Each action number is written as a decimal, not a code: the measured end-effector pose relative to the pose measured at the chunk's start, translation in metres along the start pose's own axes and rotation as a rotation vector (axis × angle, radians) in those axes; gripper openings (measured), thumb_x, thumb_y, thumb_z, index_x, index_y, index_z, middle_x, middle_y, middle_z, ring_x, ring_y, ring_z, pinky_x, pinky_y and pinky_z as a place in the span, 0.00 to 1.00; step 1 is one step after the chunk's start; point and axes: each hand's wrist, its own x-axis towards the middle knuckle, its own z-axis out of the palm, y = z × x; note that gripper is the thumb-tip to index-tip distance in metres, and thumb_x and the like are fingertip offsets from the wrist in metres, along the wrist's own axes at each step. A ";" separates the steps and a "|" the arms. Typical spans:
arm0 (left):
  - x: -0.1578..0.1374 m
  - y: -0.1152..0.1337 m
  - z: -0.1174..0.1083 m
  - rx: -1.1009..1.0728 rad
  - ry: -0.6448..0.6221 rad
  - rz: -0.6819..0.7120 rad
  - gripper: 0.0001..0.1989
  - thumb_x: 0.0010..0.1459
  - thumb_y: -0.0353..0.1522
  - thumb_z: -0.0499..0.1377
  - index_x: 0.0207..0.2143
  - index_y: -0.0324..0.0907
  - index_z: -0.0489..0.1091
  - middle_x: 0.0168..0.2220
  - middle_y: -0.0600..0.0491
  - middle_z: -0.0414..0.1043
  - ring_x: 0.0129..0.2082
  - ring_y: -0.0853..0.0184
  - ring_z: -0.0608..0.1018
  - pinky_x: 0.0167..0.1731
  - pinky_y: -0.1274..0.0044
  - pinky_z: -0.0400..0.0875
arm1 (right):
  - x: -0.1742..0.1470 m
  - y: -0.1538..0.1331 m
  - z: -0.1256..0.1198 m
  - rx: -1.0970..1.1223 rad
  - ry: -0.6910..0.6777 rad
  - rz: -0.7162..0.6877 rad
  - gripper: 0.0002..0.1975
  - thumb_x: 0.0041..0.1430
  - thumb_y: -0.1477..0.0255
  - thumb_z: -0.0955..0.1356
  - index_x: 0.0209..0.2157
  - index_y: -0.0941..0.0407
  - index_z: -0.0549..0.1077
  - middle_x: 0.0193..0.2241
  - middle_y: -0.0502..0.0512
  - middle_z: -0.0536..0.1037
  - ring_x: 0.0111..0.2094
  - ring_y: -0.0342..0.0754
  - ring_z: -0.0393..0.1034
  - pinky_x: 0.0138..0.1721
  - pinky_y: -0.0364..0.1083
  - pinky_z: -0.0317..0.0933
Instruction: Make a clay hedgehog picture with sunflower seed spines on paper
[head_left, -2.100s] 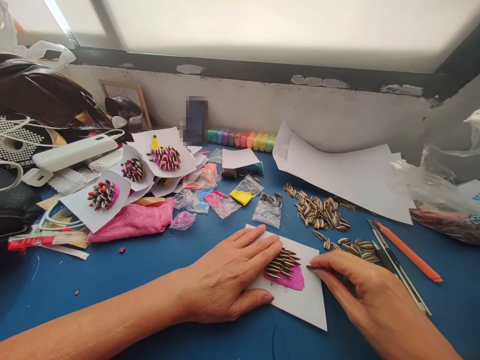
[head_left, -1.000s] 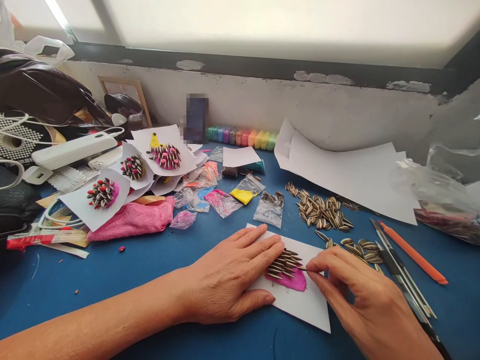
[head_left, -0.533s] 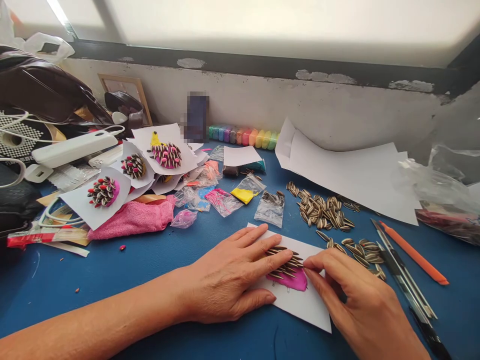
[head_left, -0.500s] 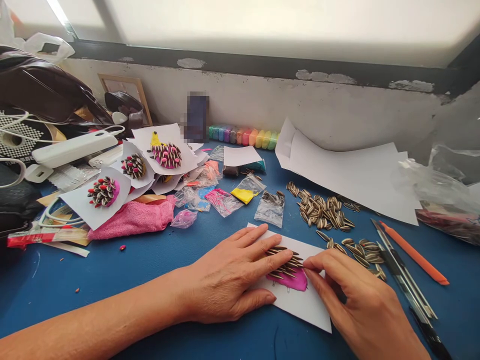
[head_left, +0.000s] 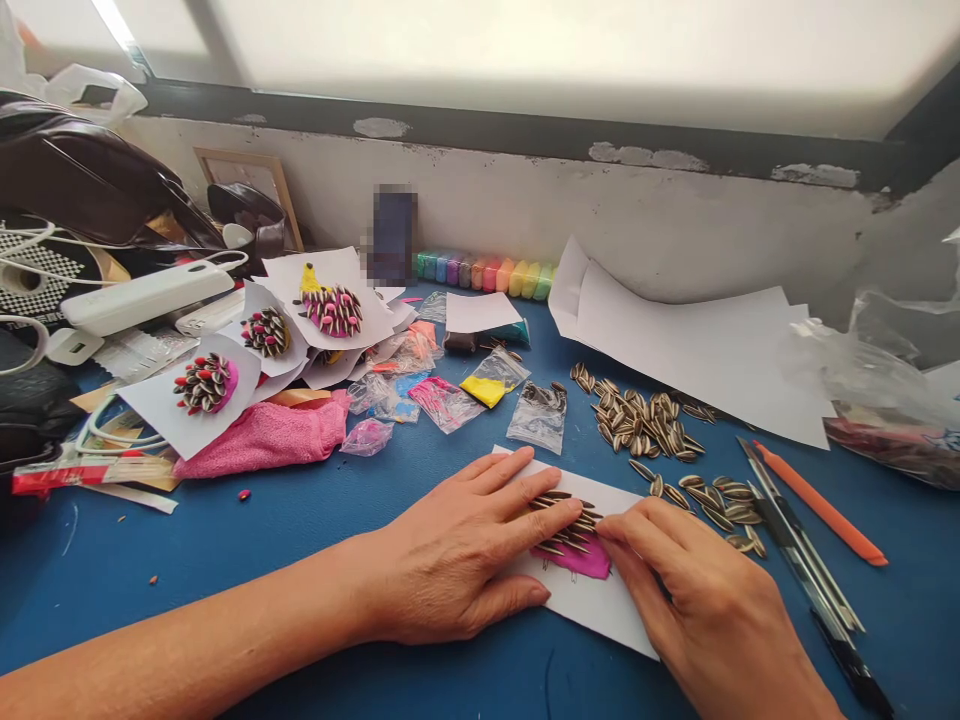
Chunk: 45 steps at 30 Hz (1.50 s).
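both hands (head_left: 465, 560) (head_left: 705, 610) on seed-studded pink clay (head_left: 581, 555), no legible writing

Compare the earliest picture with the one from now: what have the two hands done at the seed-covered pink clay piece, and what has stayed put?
The right hand moved left until its fingertips met the pink clay piece. The left hand slid its fingers right, onto the seeds. The white paper, the loose seeds and the orange tool lie as before.

One head-worn view looks forward and down, close over the blue table (head_left: 247, 530).
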 end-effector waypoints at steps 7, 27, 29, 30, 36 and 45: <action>-0.001 0.000 0.002 -0.008 0.018 0.006 0.30 0.68 0.43 0.55 0.68 0.45 0.54 0.68 0.43 0.58 0.70 0.47 0.55 0.67 0.56 0.51 | 0.000 0.000 0.004 -0.024 -0.037 0.013 0.11 0.69 0.71 0.61 0.35 0.51 0.74 0.30 0.51 0.76 0.30 0.43 0.73 0.31 0.41 0.66; 0.000 0.000 0.000 -0.063 -0.019 -0.023 0.38 0.67 0.42 0.56 0.72 0.43 0.42 0.70 0.44 0.52 0.71 0.47 0.52 0.68 0.55 0.50 | 0.000 0.060 -0.022 -0.116 0.017 0.327 0.19 0.64 0.57 0.62 0.32 0.49 0.80 0.28 0.52 0.82 0.27 0.51 0.77 0.22 0.48 0.65; 0.000 0.000 0.001 -0.059 -0.022 -0.025 0.38 0.67 0.42 0.56 0.72 0.43 0.43 0.71 0.45 0.52 0.71 0.47 0.52 0.68 0.55 0.50 | 0.002 0.060 -0.021 -0.098 -0.002 0.321 0.18 0.64 0.57 0.62 0.33 0.49 0.80 0.30 0.51 0.82 0.27 0.49 0.78 0.22 0.47 0.65; 0.000 0.000 0.001 -0.057 -0.025 -0.026 0.38 0.67 0.42 0.56 0.72 0.43 0.43 0.71 0.45 0.52 0.71 0.47 0.52 0.68 0.55 0.50 | 0.002 0.059 -0.020 -0.098 -0.008 0.329 0.17 0.64 0.58 0.62 0.33 0.49 0.80 0.31 0.50 0.82 0.28 0.49 0.78 0.22 0.46 0.65; -0.001 -0.001 0.002 -0.038 -0.048 -0.031 0.38 0.68 0.43 0.55 0.72 0.41 0.43 0.71 0.45 0.50 0.72 0.48 0.50 0.68 0.56 0.49 | 0.003 0.060 -0.013 -0.101 -0.026 0.346 0.18 0.66 0.58 0.60 0.34 0.51 0.78 0.32 0.51 0.80 0.26 0.48 0.76 0.21 0.46 0.63; -0.001 -0.001 0.001 -0.023 -0.057 -0.026 0.37 0.68 0.43 0.54 0.72 0.39 0.43 0.71 0.45 0.50 0.71 0.47 0.51 0.68 0.55 0.49 | 0.003 0.046 -0.029 -0.025 0.035 0.344 0.17 0.66 0.57 0.60 0.31 0.49 0.74 0.21 0.50 0.77 0.23 0.48 0.74 0.20 0.44 0.61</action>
